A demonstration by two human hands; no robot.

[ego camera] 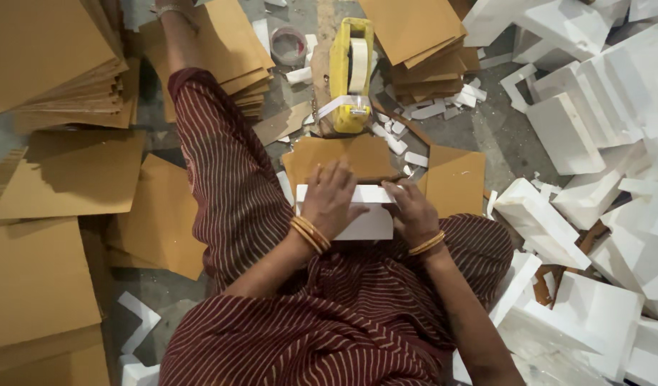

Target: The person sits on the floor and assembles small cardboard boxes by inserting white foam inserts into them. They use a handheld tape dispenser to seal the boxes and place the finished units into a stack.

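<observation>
Cardboard sheets (pixel 50 286) are stacked loosely to your left, and foam pieces (pixel 593 129) lie heaped to your right; either pile could slide into your working space if knocked. Your white foam block (pixel 368 221) rests on your lap, just above a brown card (pixel 343 157). It looks brittle, and uneven pressure could snap an edge. Your left hand (pixel 331 200) lies flat, fingers spread, pressing its top. Your right hand (pixel 412 211) curls closed over its right end. The yellow tape dispenser (pixel 351 75) stands apart, ahead.

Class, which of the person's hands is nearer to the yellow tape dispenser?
Left. The left hand lies on the white foam block, almost directly below the yellow tape dispenser; the right hand sits lower and further right.
</observation>
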